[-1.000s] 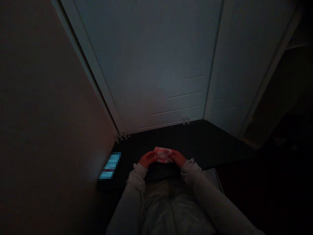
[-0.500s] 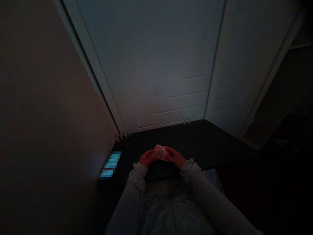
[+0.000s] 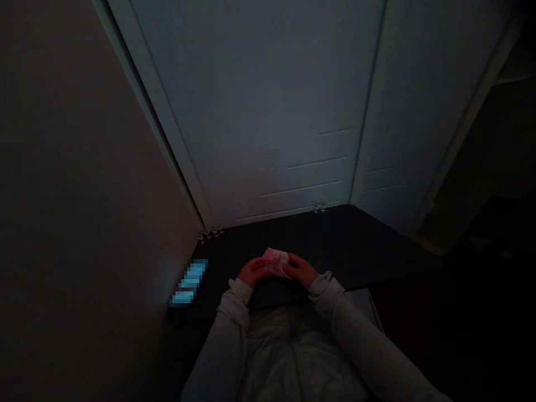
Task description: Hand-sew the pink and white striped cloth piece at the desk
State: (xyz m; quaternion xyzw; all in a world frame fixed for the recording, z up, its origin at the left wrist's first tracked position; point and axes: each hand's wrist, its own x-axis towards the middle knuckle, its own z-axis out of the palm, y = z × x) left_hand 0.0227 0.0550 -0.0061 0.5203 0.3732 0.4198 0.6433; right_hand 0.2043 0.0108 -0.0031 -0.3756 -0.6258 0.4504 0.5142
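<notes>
A small pinkish-white folded piece (image 3: 275, 261) is between my two hands, above the dark tabletop. It looks like paper or thin cloth, though the dim light hides which. My left hand (image 3: 253, 271) pinches its left edge with the fingertips. On the other side my right hand (image 3: 302, 270) grips the right edge, thumb toward me and fingers behind. A fold line or loose flap runs down near the right thumb. Parts of the fingers are hidden behind the piece.
The dark table (image 3: 326, 234) meets a white panelled wall (image 3: 251, 111) with heart patterns. Small shiny objects stand at its back edge, a left cluster (image 3: 210, 233) and a right pair (image 3: 319, 206). A glowing, pixelated blue screen (image 3: 189, 283) lies at the left beside a plain wall (image 3: 104, 223).
The folded piece has turned or opened slightly, showing a flatter, squarer face with a fold at its right. My right fingers have shifted a little around it; my left hand is nearly still.
</notes>
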